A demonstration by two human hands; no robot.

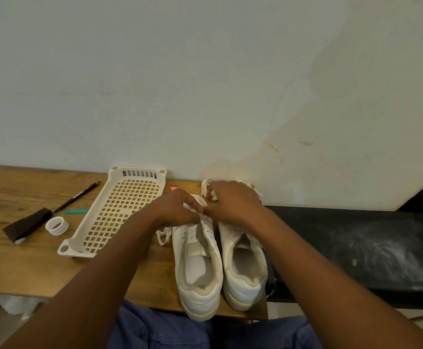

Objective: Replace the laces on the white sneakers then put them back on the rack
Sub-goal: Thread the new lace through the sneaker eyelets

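Two white sneakers stand side by side on the wooden table [29, 268], heels toward me: the left sneaker [197, 275] and the right sneaker [245, 270]. My left hand [177, 207] and my right hand [230, 200] meet over the front of the left sneaker, and both pinch a white lace [197, 210] at its eyelets. A loose white lace [163, 235] lies beside the left sneaker. More lace [206, 185] curls behind my right hand by the wall. The toes of both sneakers are hidden by my hands.
A white perforated plastic rack tray [119, 210] lies left of the sneakers. Farther left are a black marker [78, 196], a teal pen [75, 211], a white ring [57, 225] and a dark brown cloth [27, 226]. A black bench [356, 248] adjoins the table on the right.
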